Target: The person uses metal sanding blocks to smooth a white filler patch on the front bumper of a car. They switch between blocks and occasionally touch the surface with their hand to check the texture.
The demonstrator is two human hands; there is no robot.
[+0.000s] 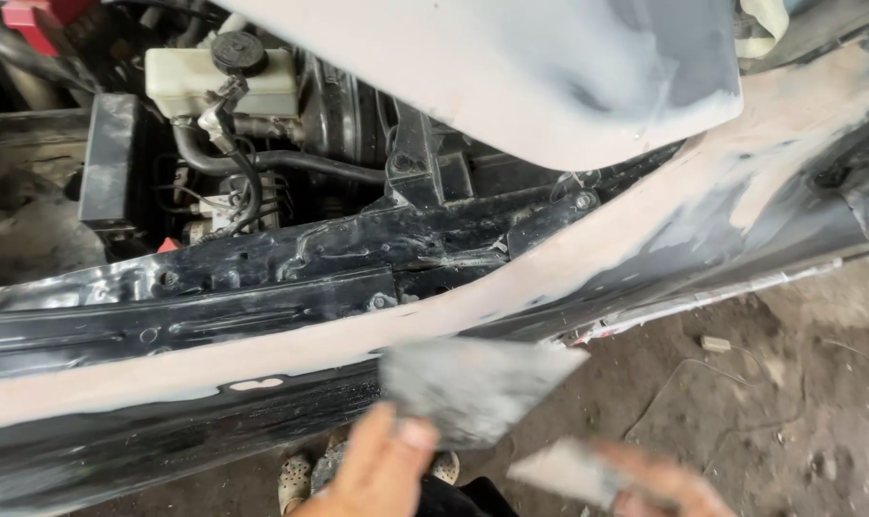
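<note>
Your left hand (382, 469) grips the grey spreader (473, 388) just below the filler-coated fender (588, 258); your right hand (669, 488), blurred, pinches a smaller spreader (568, 471) beside it; keep the blades flat and clean.

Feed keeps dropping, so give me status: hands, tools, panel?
Left hand grips wide grey putty spreader. Right hand holds smaller grey spreader, blurred. Black car fender with pinkish filler strip just above, untouched. Nothing between.
</note>
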